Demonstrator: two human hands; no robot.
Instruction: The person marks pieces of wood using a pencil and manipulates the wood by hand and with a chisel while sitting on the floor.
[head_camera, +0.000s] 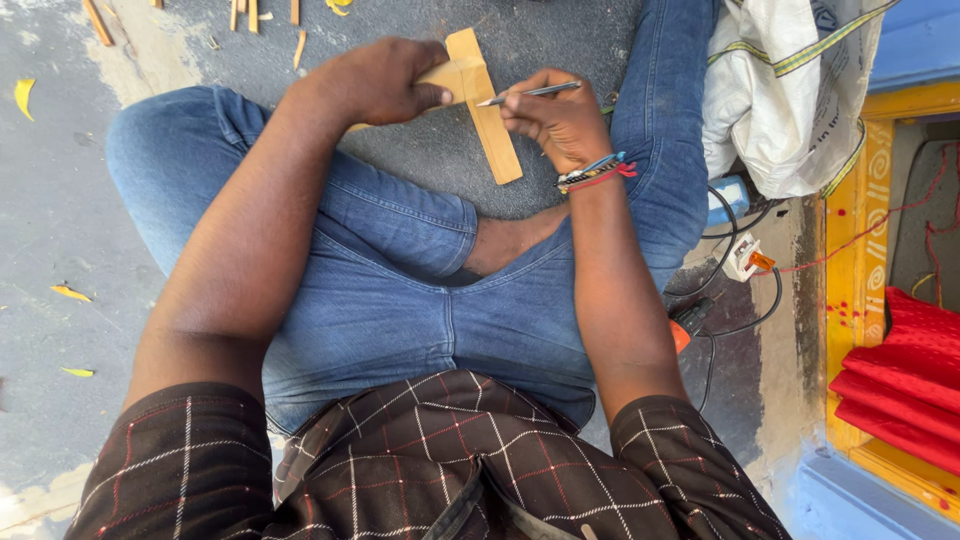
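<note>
Wooden strip lengthwise away, perhaps tilted.

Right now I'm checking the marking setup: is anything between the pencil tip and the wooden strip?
Nothing visible. The right hand holds the pencil with its tip at the wooden strip, which the left hand grips from the other side. No finger or scrap covers that spot.

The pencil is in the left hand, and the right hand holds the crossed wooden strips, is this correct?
Not quite: the hands are swapped. In the head view, the right hand holds the pencil, and the left hand holds the crossed wooden strips.
</note>
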